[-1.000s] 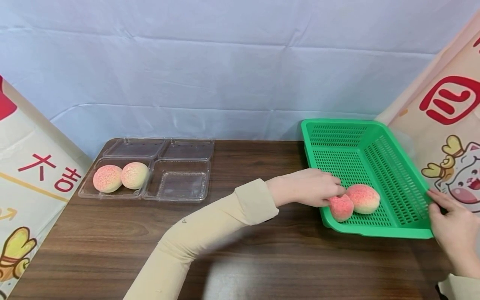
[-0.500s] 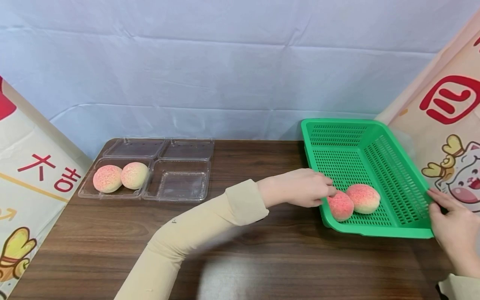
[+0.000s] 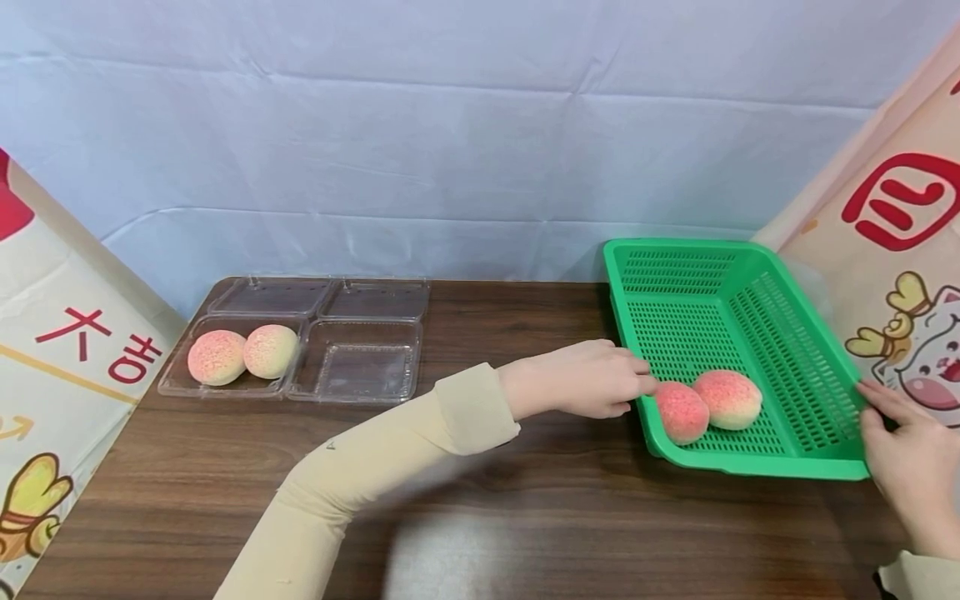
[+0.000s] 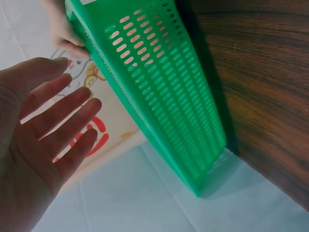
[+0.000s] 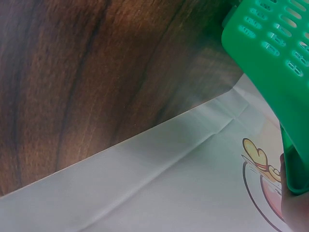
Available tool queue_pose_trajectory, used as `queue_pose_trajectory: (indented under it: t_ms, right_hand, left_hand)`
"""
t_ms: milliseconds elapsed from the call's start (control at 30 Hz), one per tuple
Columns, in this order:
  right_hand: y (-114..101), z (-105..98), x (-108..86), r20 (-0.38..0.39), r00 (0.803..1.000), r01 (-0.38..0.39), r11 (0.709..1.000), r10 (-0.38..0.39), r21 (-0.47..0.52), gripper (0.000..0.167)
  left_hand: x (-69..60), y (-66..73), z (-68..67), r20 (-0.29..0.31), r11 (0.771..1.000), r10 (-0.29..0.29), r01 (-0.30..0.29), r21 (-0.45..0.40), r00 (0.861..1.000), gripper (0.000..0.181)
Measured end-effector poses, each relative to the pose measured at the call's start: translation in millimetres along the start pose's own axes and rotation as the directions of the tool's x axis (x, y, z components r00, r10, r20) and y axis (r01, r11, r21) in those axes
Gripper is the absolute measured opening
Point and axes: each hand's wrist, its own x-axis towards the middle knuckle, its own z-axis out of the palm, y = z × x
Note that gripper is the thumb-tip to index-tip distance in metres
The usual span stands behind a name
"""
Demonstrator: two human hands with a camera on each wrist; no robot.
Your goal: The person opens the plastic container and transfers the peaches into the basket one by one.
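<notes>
Pale blue cloth [image 3: 480, 150] hangs behind a dark wood-grain bench [image 3: 525, 517], with a cartoon-printed sheet [image 3: 862, 208] at the right. Toward the right end of the bench sits a slotted green basket [image 3: 757, 464]. A person's right hand [image 3: 907, 458] grips its right rim near the front corner, seemingly to steady it. At the opposite rim is the left hand [image 3: 588, 379], its fingers loose, slightly spread and holding nothing; whether it brushes the rim is hard to tell.

Inside the basket, toward its near left corner, a small red-pink peach [image 3: 682, 412] touches a larger pink-and-cream peach [image 3: 727, 400]. Both look artificial, and the raised walls probably keep them from rolling away.

Well to the left, a clear plastic clamshell [image 3: 367, 371] lies open, its lids folded back toward the cloth, which leaves the compartments reachable from the front. Its left compartment holds a pink-speckled peach [image 3: 217, 357] just beside a creamier peach [image 3: 272, 351].
</notes>
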Motion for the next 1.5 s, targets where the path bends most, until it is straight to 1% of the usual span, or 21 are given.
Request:
queue_pose_trajectory:
  t_ms: [100, 267, 333, 433, 567, 833, 933, 1133, 1233, 1367, 1500]
  right_hand:
    - [-1, 0, -0.4, 0.000, 1.000, -0.026, 1.000, 0.026, -0.014, 0.037]
    - [-2, 0, -1.4, -0.020, 1.000, -0.018, 1.000, 0.018, -0.008, 0.037]
    - [-2, 0, -0.9, -0.009, 1.000, -0.024, 1.000, 0.024, -0.009, 0.037]
    - [-2, -1, 0.2, 0.020, 0.998, -0.053, 0.998, 0.054, -0.020, 0.038]
    - [-2, 0, 0.5, 0.028, 0.997, -0.072, 0.997, 0.072, -0.020, 0.038]
    - [-1, 0, 0.2, 0.026, 0.997, -0.071, 0.997, 0.072, -0.032, 0.038]
    - [-2, -1, 0.2, 0.015, 0.998, -0.054, 0.998, 0.055, -0.032, 0.038]
    - [-1, 0, -0.8, -0.003, 0.999, -0.039, 0.999, 0.039, 0.012, 0.038]
    - [-1, 0, 0.8, 0.003, 0.999, -0.049, 0.999, 0.049, 0.005, 0.038]
    - [0, 1, 1.0, 0.004, 0.999, -0.044, 0.999, 0.044, -0.020, 0.038]
    - [0, 2, -0.2, -0.009, 1.000, -0.028, 1.000, 0.028, 0.002, 0.037]
  left_hand:
    - [-3.9, -1.3, 3.4, -0.002, 1.000, -0.007, 0.007, 0.013, 1.000, 0.034]
    - [-10.1, -3.8, 7.3, -0.008, 1.000, -0.023, 0.023, 0.005, 1.000, 0.031]
    - [-11.8, -4.6, 8.5, -0.010, 1.000, -0.028, 0.028, -0.004, 1.000, 0.031]
    - [-13.7, -5.6, 10.3, -0.013, 0.999, -0.033, 0.033, -0.007, 0.999, 0.031]
    - [-16.2, -6.8, 12.7, -0.021, 0.999, -0.034, 0.034, 0.001, 0.999, 0.031]
    - [-22.2, -9.3, 15.7, -0.041, 0.999, -0.040, 0.041, 0.016, 0.998, 0.028]
    - [-24.7, -9.9, 16.4, -0.051, 0.999, -0.043, 0.044, 0.016, 0.998, 0.026]
    - [-29.1, -11.7, 18.7, -0.064, 0.998, -0.058, 0.058, 0.008, 0.996, 0.027]
    - [-31.8, -13.0, 20.4, -0.070, 0.998, -0.066, 0.066, 0.006, 0.995, 0.026]
    - [-36.8, -15.0, 23.3, -0.074, 0.997, -0.076, 0.076, 0.004, 0.994, 0.025]
    - [-42.6, -17.5, 25.6, -0.074, 0.996, -0.086, 0.087, 0.002, 0.993, 0.025]
